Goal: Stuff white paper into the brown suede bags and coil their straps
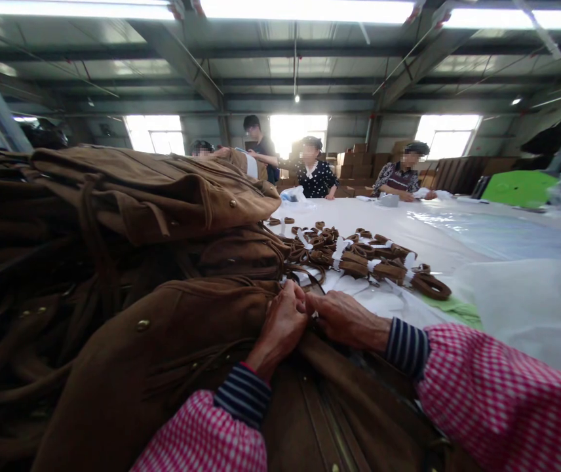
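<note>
My left hand (283, 324) and my right hand (344, 320) meet at the edge of a brown suede garment (162, 354) that lies in front of me. Both hands have their fingers curled and pinched together on the garment's edge, close to a thin brown cord. What exactly sits between the fingertips is too small to make out. Brass snap studs (143, 324) dot the garment. Just beyond my hands lies a heap of rolled brown belts with white tags (369, 259).
A tall stack of the same brown garments (128, 196) fills the left. The white-covered table (506, 288) stretches right and back. Several people (312, 174) work at its far end, with cardboard boxes (359, 164) behind them and a green sheet (519, 187) at the right.
</note>
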Motion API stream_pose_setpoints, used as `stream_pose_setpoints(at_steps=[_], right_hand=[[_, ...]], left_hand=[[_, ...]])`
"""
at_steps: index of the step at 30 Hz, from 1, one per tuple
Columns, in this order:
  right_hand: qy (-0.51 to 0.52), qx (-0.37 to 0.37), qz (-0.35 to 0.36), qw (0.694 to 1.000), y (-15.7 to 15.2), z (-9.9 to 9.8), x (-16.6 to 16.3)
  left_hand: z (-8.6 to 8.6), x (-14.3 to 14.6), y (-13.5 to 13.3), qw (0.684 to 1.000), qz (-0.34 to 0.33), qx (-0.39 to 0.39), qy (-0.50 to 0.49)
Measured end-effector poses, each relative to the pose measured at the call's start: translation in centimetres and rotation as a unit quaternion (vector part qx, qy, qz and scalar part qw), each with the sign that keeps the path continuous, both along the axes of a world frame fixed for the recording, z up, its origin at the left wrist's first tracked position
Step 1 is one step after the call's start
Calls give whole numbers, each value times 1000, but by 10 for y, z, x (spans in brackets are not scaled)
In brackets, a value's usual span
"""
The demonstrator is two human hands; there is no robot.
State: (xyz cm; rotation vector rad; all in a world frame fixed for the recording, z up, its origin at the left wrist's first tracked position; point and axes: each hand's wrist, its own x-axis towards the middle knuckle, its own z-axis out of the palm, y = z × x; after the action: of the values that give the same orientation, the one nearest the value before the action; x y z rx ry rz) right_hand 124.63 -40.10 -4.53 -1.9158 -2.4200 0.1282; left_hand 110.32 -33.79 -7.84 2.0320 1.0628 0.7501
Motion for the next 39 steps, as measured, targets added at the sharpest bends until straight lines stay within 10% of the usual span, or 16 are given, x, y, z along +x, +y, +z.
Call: stream_pose_setpoints(at_steps=[15,27,39], right_hand=[[17,16,-17,1000,0,-10,1],[165,134,49,976,-20,-48,23],[169,120,31,978,-17,-42,21]], left_hand=[[-2,-1,2,1000,2,-19,-2],[3,-16,-5,965,-97,179,164],[-3,-12,-6,944,-117,227,209]])
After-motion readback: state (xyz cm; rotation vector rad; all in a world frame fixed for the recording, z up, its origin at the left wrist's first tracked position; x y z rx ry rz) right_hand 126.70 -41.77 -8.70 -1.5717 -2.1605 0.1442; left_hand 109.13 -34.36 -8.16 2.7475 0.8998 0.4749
